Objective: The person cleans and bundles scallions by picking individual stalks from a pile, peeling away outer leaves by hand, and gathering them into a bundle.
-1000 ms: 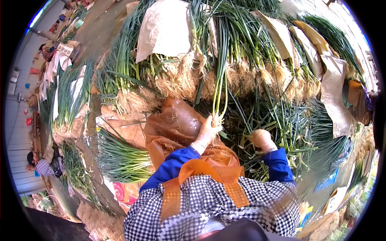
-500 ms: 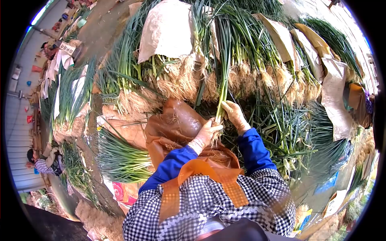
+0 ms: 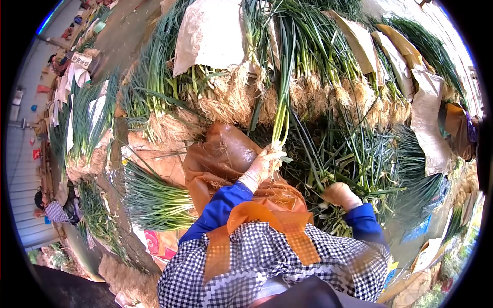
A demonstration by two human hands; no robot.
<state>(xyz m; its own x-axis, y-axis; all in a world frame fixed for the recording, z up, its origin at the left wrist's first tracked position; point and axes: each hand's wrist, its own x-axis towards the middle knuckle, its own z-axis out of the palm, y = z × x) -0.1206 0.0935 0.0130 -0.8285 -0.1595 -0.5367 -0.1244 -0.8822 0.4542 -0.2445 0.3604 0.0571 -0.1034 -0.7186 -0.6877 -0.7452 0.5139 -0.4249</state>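
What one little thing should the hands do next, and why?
Perhaps bring the right hand over to the green stalks: the left hand already grips them low down, while the right hand is off to the side, by the leaf pile.

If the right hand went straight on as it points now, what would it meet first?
Probably the loose green leaves just ahead of the right hand, though depth is unclear: it might pass above them.
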